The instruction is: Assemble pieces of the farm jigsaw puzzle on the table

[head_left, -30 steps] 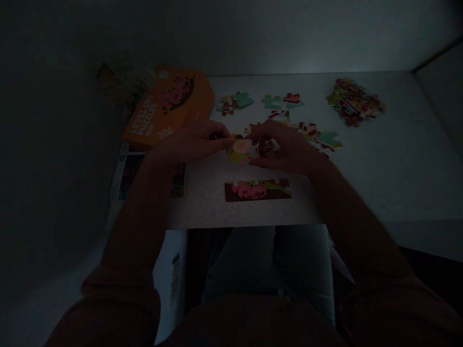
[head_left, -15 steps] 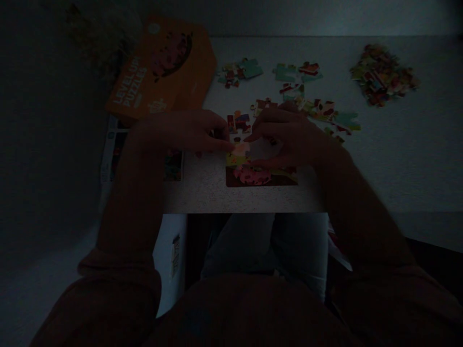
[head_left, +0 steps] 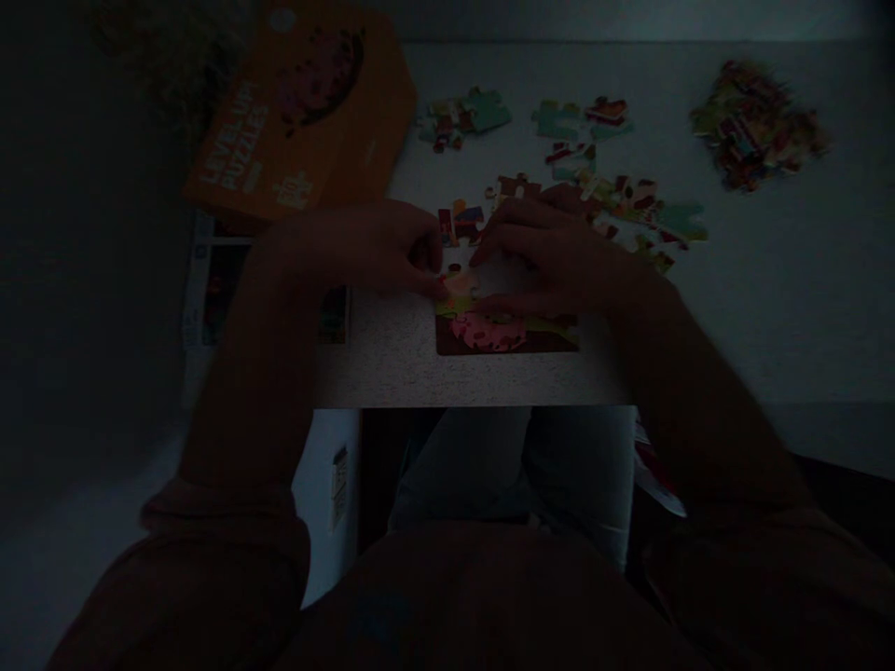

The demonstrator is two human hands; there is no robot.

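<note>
In dim light, a partly joined jigsaw puzzle [head_left: 489, 333] lies near the table's front edge, its lower strip showing a pink, spotted shape on brown. Above its left end sits a pale-topped puzzle piece [head_left: 460, 283]. My left hand [head_left: 381, 247] is closed at that piece's left side, thumb and fingertip on its edge. My right hand [head_left: 552, 252] arches over the puzzle's right part, fingers apart, with nothing visible between them. Its thumb tip rests by the joined strip. Just beyond the fingertips lies a red and blue puzzle piece [head_left: 461, 222].
An orange puzzle box [head_left: 336, 121] stands at the back left, over a printed sheet [head_left: 199, 298]. Loose joined pieces [head_left: 465, 116] and teal pieces [head_left: 559, 121] lie at the back. A heap of puzzle pieces [head_left: 755, 126] is at the far right.
My right fingers have spread a little and eased off the pale piece, which now sits against the strip below. My left hand stays at its edge. The view has shifted slightly.
</note>
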